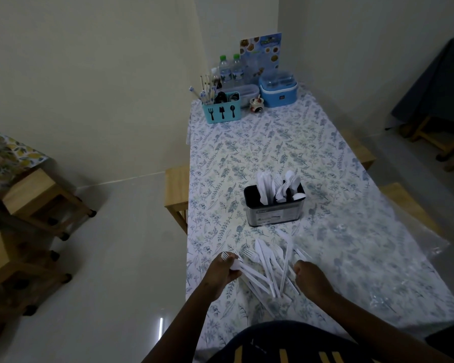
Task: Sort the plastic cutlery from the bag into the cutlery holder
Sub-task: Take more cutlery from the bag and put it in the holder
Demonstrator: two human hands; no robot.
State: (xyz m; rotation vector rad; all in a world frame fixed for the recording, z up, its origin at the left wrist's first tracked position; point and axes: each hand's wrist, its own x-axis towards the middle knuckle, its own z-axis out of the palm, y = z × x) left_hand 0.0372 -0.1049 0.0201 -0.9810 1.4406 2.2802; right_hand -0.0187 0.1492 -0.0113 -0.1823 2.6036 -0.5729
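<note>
Step in hand, as judged: gathering like pieces off the bench [247, 153] before carrying them to the holder [270, 213]. The left grip [227, 267] is closed round a bundle [247, 273] of white pieces; fork tines show above the knuckles at 12 o'clock and the handles trail out toward 4 o'clock. The right grip [309, 276] is curled at the 3 o'clock edge of the loose pile [269, 258], touching or nearly touching the handle ends; whether it pinches a piece cannot be told. The pile lies between the two grips, its pieces crossed over one another. The holder stands upright at 12 o'clock from the pile, apart from it, with knives [264, 187] in its left section and forks and spoons [290, 184] toward the right. The clear bag [393, 239] lies flat at 2 o'clock. The next move calls for lifting one piece free of the crossed handles without dragging its neighbours, adding it to the bundle only if it matches, then setting the bundle into the matching section.
</note>
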